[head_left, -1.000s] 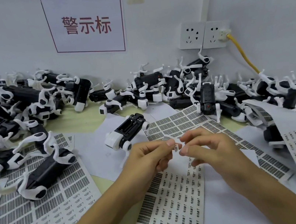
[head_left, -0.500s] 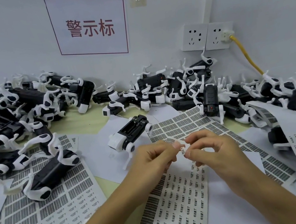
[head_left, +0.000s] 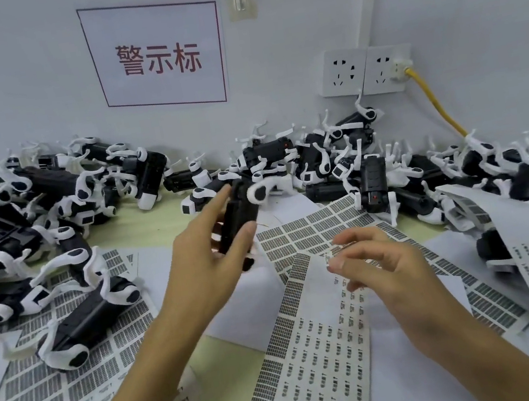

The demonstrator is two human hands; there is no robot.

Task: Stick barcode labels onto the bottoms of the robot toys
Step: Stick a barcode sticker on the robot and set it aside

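While your left hand (head_left: 206,244) grips a black-and-white robot toy (head_left: 241,214) at centre frame, thumb and fingers around its body, your right hand (head_left: 377,262) pinches a small barcode label (head_left: 329,258) just right of centre, over the label sheets (head_left: 311,331). You appear to be mid-step: label peeled, toy picked. Next, turn the toy's bottom towards the label and press it flat. More toys (head_left: 50,213) crowd the upper left.
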